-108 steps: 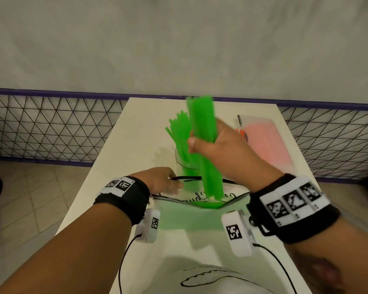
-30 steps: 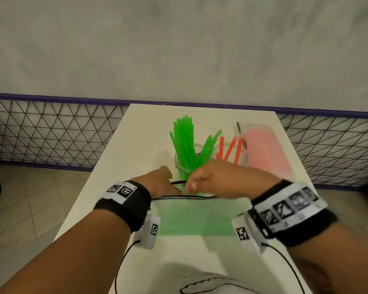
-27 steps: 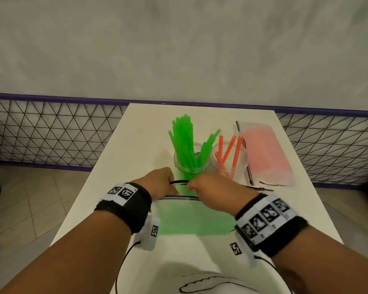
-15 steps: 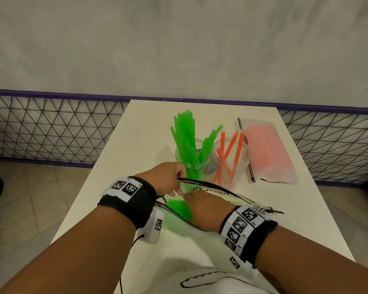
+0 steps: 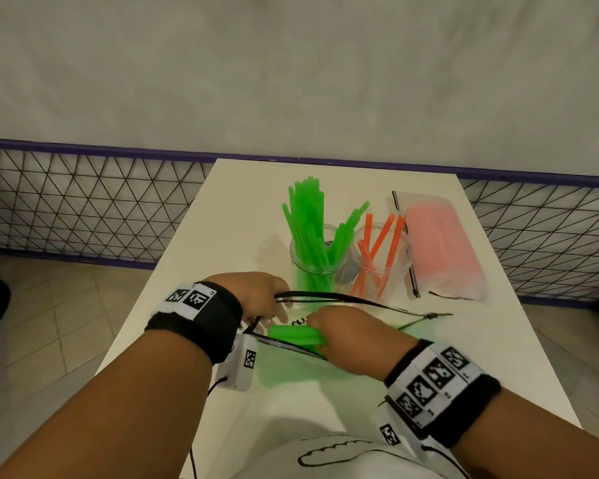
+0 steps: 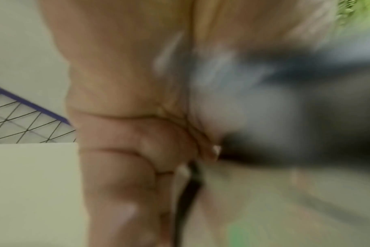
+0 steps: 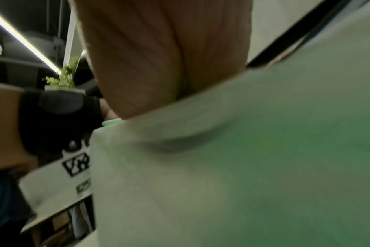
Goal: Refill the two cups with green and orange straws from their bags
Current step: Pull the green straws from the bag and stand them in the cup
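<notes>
A clear cup holds many upright green straws. To its right, a second clear cup has a few orange straws. The green-straw bag lies open in front of the cups. My left hand pinches its black zip rim and lifts it; the left wrist view shows the fingers on that dark edge, blurred. My right hand is inside the bag mouth and grips a bundle of green straws. In the right wrist view the bag hides the fingers.
The closed bag of orange straws lies flat at the right, beyond the cups. The white table is narrow, with its left edge near my left wrist. A purple-topped wire fence runs behind it, below a grey wall.
My right hand came back from the green cup, went down into the bag mouth and now grips a new bundle of green straws. My left hand kept hold of the rim and raised it.
</notes>
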A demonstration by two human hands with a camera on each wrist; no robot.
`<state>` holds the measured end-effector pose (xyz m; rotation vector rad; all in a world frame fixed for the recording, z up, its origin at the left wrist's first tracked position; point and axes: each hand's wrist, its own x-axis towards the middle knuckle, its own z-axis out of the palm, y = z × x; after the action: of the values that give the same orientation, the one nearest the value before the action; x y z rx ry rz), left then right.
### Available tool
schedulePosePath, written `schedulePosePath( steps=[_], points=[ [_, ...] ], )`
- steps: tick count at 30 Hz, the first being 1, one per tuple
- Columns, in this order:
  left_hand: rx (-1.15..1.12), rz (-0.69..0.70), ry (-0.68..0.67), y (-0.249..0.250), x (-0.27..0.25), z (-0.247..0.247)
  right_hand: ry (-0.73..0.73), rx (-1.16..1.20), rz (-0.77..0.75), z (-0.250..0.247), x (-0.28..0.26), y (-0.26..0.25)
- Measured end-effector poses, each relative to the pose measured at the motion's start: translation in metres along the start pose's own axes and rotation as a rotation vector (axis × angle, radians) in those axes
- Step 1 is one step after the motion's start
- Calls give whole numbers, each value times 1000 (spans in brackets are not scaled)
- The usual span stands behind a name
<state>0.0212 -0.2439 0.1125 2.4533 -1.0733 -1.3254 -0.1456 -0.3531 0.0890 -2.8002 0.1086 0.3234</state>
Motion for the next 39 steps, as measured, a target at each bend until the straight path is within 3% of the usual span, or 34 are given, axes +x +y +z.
schedulePosePath(
  steps=[3, 7, 12, 16, 25, 32, 36, 39],
  points=[
    [17, -39, -2, -1, -3, -4, 41, 140, 9, -29, -12, -1],
    [25, -94, 31, -9, 3, -6, 234, 632, 143, -69, -34, -1],
    [-482, 183, 410, 21, 6, -5, 759, 1169, 199, -102, -48, 6],
    [-669, 279, 516, 45, 12, -3, 1018, 1304, 130, -126, -42, 8],
    [-657, 284, 717, 53, 21, -6, 1146, 1103, 123, -152, -1, -10],
    [-644, 338, 728, 51, 26, -9, 1136, 991, 185, -115, 32, -8],
    [-669, 387, 687, 49, 26, -9, 1079, 749, 123, -102, 37, -11],
    [-688, 416, 645, 46, 24, -7, 1056, 407, 159, -102, 42, -5]
  ],
)
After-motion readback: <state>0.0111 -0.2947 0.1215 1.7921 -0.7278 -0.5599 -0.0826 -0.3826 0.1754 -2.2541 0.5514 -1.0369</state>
